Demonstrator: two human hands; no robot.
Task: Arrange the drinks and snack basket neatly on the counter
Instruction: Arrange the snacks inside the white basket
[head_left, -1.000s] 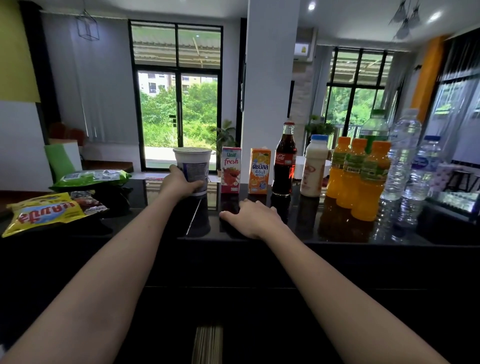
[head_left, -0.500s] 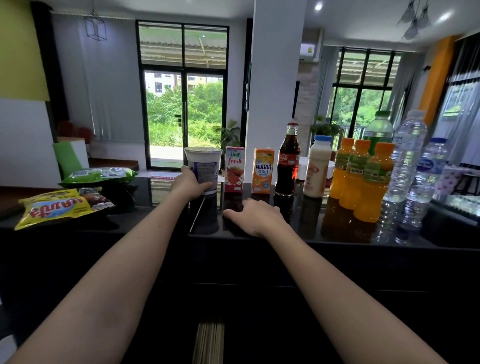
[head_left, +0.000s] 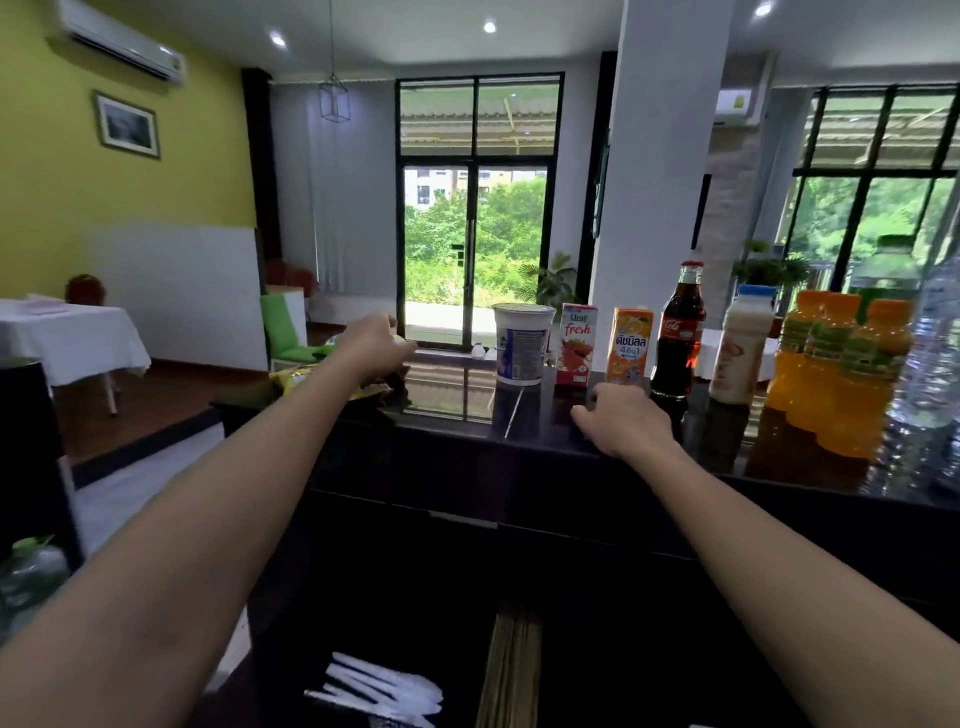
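1. Head view, subject. Drinks (head_left: 675, 343) stand in one row on the black worktop (head_left: 457, 423), along its far side. The row runs from the middle of the frame out to the right edge.
2. Head view, members of the row from left to right:
   - a white cup (head_left: 523, 343)
   - a red carton (head_left: 577, 345)
   - an orange carton (head_left: 629, 347)
   - a cola bottle (head_left: 681, 332)
   - a white bottle (head_left: 740, 345)
   - three orange juice bottles (head_left: 831, 374) bunched together
   - a green-capped bottle (head_left: 888, 270) behind them
   - a clear water bottle (head_left: 935, 343), cut by the frame edge
3. Head view, orientation. Every container is upright, with its long axis vertical and its cap or lid on top. The printed faces of both cartons and the cola label are turned toward the camera. The cup and the red carton stand just beside each other; whether they touch cannot be told.
4. Head view, snacks. Snack packets (head_left: 306, 375) lie flat on the left end of the worktop, largely hidden by the left forearm.
5. Head view, left hand (head_left: 376, 343). It reaches out above the snack packets, well left of the cup, with its back toward the camera. The fingers are blurred, so whether they grip anything cannot be told.
6. Head view, right hand (head_left: 623, 421). It rests palm down on the near edge of the worktop, in front of the orange carton and cola bottle. The fingers are loosely bent and grip nothing.
7. Head view, foreground. White plastic forks (head_left: 384, 691) and a bundle of thin sticks (head_left: 511, 670) lie below the worktop, near the bottom of the frame.
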